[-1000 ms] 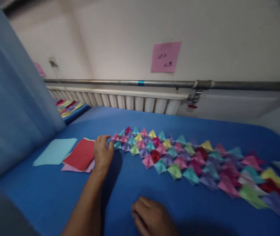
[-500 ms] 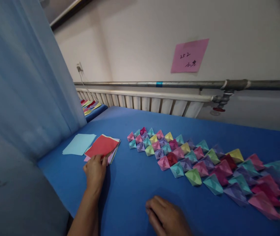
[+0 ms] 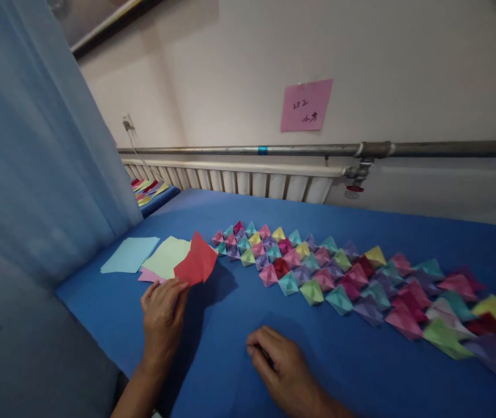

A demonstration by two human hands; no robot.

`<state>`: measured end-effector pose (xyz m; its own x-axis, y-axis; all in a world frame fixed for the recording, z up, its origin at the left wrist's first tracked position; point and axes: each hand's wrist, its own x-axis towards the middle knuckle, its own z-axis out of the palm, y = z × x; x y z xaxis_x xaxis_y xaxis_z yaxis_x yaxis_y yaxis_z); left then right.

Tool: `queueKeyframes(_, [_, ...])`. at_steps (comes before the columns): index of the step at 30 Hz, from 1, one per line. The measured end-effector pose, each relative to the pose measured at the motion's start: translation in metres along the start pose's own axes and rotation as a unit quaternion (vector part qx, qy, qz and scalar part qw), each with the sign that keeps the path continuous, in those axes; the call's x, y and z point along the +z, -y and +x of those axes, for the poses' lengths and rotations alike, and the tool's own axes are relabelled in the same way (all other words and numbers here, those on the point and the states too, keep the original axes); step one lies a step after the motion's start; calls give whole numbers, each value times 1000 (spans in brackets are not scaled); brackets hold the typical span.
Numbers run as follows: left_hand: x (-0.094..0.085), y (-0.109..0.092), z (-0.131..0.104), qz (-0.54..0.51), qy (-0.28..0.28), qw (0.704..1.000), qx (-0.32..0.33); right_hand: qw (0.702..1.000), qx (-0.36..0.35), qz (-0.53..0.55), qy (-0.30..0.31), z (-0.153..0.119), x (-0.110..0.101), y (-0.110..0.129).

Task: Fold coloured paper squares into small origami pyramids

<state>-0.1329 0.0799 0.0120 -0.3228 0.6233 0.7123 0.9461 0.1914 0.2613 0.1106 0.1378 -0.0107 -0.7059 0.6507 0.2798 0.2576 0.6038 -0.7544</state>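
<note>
My left hand [image 3: 163, 310] pinches a red sheet of paper [image 3: 198, 261] by its near corner. The sheet is lifted and bent, and it casts a shadow on the blue surface. Beneath and to its left lies a stack of coloured paper [image 3: 167, 257], pale green on top with pink showing at the near edge. My right hand [image 3: 280, 363] rests on the blue surface with its fingers curled in, and nothing shows in it. Beyond it run rows of folded paper pieces [image 3: 289, 283] in teal, pink, purple, green, yellow and red.
A stack of light blue paper [image 3: 129, 255] lies at the left of the blue table [image 3: 225, 325]. A blue curtain [image 3: 43, 145] hangs along the left side. Behind the table are a radiator [image 3: 230, 181], a metal pipe [image 3: 213, 150] and a valve [image 3: 355, 187].
My left hand has lifted the red sheet off the stack and moved it right, uncovering pale green paper. The view has shifted a little to the right. My right hand stays curled.
</note>
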Motion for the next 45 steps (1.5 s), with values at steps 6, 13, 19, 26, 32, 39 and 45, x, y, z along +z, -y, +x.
queueKeyframes(6, [-15, -18, -50, -46, 60, 994, 75, 1000, 5, 7, 11, -27, -26, 2])
queueKeyframes(13, [-27, -14, -58, -102, 167, 981, -11, 1000, -4, -14, 17, -34, -36, 5])
queueKeyframes(19, [-51, -39, -72, -195, 184, 953, 144, 995, 56, -28, -74, -46, -39, 0])
queueKeyframes(26, [-55, -60, -105, -248, 264, 911, 196, 979, -74, -186, -31, -87, -59, 7])
queueKeyframes(32, [-60, -60, -108, -270, 285, 895, 212, 972, -76, -220, 13, -101, -61, 17])
queueKeyframes(39, [-60, -65, -96, -229, 287, 920, 136, 994, -54, -86, 35, -97, -67, 15])
queueKeyframes(45, [-50, -74, -92, -195, 275, 940, 50, 988, 57, -134, -52, -97, -55, 12])
